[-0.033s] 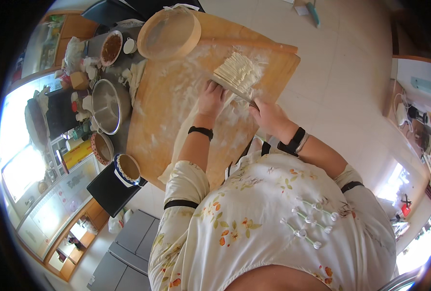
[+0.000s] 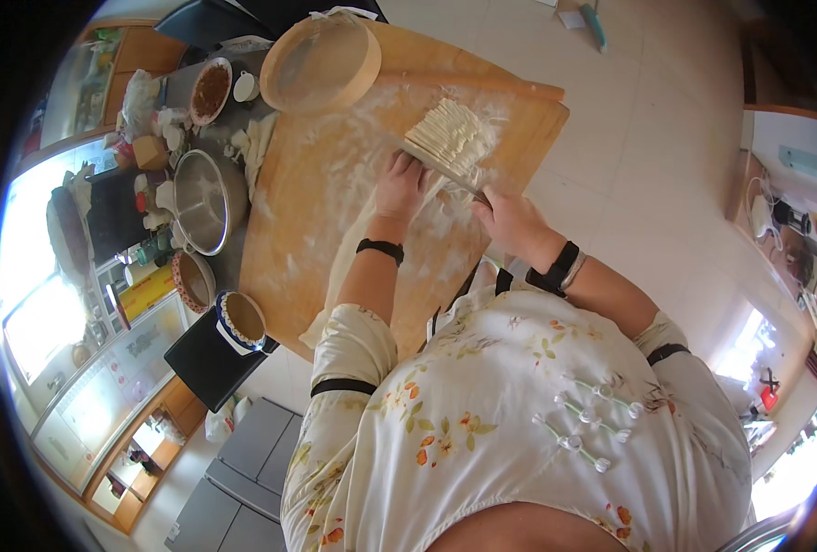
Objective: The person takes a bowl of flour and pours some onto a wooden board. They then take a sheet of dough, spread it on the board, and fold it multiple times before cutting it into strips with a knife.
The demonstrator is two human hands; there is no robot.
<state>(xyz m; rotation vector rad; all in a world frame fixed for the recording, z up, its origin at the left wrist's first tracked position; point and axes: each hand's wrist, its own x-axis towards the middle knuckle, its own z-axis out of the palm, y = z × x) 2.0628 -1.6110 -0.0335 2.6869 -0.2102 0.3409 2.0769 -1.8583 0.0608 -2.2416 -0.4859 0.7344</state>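
So, we had our right hand (image 2: 512, 221) clamped on the kitchen knife (image 2: 445, 169), our left hand (image 2: 399, 191) curled, grip unclear, beside its blade at the dough sheet (image 2: 345, 262); just beyond lay cut dough strips (image 2: 454, 132) on the floured wooden board (image 2: 280, 221).

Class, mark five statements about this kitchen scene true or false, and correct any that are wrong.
1. The right hand grips the knife. True.
2. The left hand holds the round sieve. False: its fingers are beside the knife blade; the sieve is apart, at the board's far left corner.
3. Cut dough strips lie on the floured board. True.
4. The metal bowl is right of the board. False: it is to the left.
5. Something black is worn on both wrists. True.
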